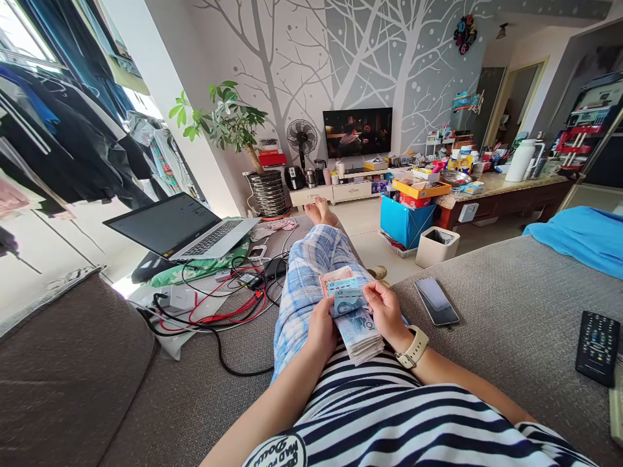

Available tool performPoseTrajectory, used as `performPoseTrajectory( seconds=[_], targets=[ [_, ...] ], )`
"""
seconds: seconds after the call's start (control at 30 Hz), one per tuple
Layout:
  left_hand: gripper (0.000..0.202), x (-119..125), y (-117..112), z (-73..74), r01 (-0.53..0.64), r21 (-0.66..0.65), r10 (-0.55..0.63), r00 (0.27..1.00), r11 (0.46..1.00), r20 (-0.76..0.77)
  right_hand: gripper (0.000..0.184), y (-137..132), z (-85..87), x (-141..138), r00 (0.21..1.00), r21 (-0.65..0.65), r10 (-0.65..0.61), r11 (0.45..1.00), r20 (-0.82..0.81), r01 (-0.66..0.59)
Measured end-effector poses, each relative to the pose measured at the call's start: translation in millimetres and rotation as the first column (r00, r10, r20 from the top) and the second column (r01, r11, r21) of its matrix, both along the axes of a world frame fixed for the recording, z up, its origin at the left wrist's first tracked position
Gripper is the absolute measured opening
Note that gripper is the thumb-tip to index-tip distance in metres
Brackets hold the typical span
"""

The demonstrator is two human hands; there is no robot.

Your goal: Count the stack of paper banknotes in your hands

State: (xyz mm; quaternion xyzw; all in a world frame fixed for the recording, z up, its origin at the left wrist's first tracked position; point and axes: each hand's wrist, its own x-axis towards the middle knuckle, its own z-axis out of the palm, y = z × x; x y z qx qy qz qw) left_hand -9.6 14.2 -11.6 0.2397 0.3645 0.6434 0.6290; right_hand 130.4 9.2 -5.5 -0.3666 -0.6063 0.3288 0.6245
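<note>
I sit on a grey sofa with my legs stretched out in blue plaid trousers. My left hand is closed around a thick stack of banknotes resting on my lap. My right hand, with a cream watch on its wrist, pinches the top notes of that stack between thumb and fingers. A few notes fan up above the stack, pinkish and blue-green.
A dark phone lies on the sofa right of my hands, a black remote farther right by a blue blanket. To the left lie an open laptop and tangled cables. Ahead stand a TV, fan, plant and cluttered table.
</note>
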Motion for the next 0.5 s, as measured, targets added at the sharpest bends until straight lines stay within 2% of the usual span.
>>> performPoseTrajectory(
  seconds=[0.27, 0.5],
  targets=[
    [0.025, -0.2, 2.2, -0.8, 0.015, -0.009, -0.015, 0.998, 1.000, 0.064, 0.033, 1.7, -2.7, 0.9, 0.999, -0.011, 0.030, 0.999, -0.010, -0.031],
    [0.020, 0.4, 2.2, 1.7, -0.003, -0.055, 0.007, 0.996, 0.998, 0.084, 0.039, 1.5, 2.0, 0.8, 0.998, -0.018, 0.055, 0.998, -0.020, -0.055]
  ],
)
